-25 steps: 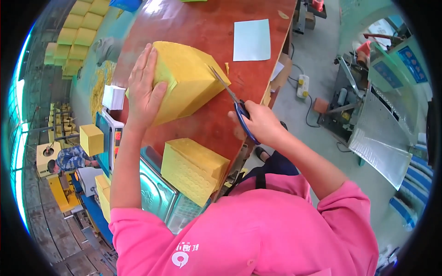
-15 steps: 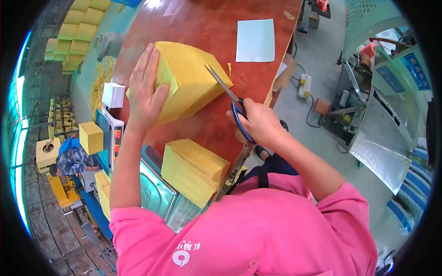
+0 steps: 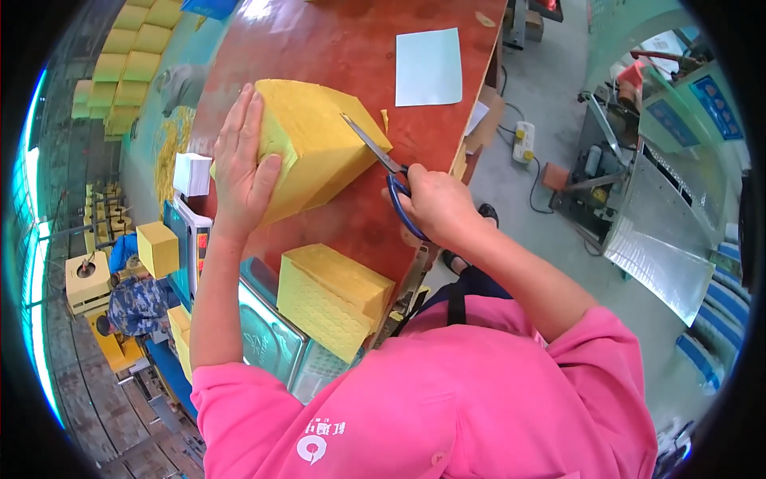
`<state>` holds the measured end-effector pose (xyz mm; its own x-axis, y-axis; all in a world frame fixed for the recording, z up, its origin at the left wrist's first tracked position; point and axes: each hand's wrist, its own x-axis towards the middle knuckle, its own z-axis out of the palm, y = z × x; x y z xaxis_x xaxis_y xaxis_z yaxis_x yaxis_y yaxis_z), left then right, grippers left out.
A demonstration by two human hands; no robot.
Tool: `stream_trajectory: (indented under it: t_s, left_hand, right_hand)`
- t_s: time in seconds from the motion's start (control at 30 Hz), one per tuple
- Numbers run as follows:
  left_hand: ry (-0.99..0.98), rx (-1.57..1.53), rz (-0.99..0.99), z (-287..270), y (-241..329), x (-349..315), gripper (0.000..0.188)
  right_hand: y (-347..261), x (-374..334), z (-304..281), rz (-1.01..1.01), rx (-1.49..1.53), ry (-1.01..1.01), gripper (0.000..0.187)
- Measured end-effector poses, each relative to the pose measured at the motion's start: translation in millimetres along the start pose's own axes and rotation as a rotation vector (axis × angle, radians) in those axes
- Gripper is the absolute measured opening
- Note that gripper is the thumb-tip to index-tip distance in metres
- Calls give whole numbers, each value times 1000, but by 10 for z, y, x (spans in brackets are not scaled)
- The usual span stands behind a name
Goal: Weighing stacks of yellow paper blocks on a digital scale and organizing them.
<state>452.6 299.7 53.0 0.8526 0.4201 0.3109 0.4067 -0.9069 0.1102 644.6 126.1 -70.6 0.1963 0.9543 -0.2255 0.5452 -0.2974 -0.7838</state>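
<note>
A large yellow block of stacked paper (image 3: 327, 136) rests on the red table. My left hand (image 3: 243, 164) lies along its left side, fingers stretched out and thumb on its near face. In my right hand (image 3: 435, 199) is a pair of scissors (image 3: 373, 146) with dark blue handles. The blades lie across the right part of the block's top, tip pointing up and left; I cannot tell whether they touch the paper. A small yellow scrap (image 3: 384, 120) is at the block's far right edge. Nearer to me sits another yellow paper stack (image 3: 331, 299).
A pale sheet (image 3: 429, 68) lies on the red table (image 3: 319, 40). At left are a scale (image 3: 191, 239), a small white stack (image 3: 191, 174) and a yellow cube (image 3: 158, 249). A person (image 3: 140, 306) is farther left. Machinery (image 3: 594, 164) and a power strip (image 3: 523, 142) are at right.
The whole view has shifted slightly, so the table things appear a little farther left. Both hands, the scissors and the block keep nearly the same places relative to each other.
</note>
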Motion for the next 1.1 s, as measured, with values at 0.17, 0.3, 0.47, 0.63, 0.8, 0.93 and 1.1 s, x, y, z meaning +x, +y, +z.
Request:
stream_trajectory:
  t_s: [0.17,0.3,0.47,0.63,0.8,0.93,1.1]
  left_hand:
    - [-4,7,-3,11,24,-3,65]
    - [10,8,-1,11,14,-39,66]
    - [18,-6,5,26,45,-27,65]
    - [33,20,-8,-27,0,-80,65]
    - [30,53,3,-10,32,-21,63]
    - [44,80,21,0,39,-6,64]
    - [63,196,-7,-154,130,-85,63]
  right_hand:
    - [43,9,23,-4,-13,12,47]
    - [55,11,7,-34,86,22,42]
    - [110,-115,120,248,808,-241,40]
    - [61,-141,-179,85,276,-194,38]
    - [176,262,-680,14,-380,78,28]
    - [165,556,-795,-143,-744,-76,14]
    - [131,150,-1157,-297,-1027,-239,5]
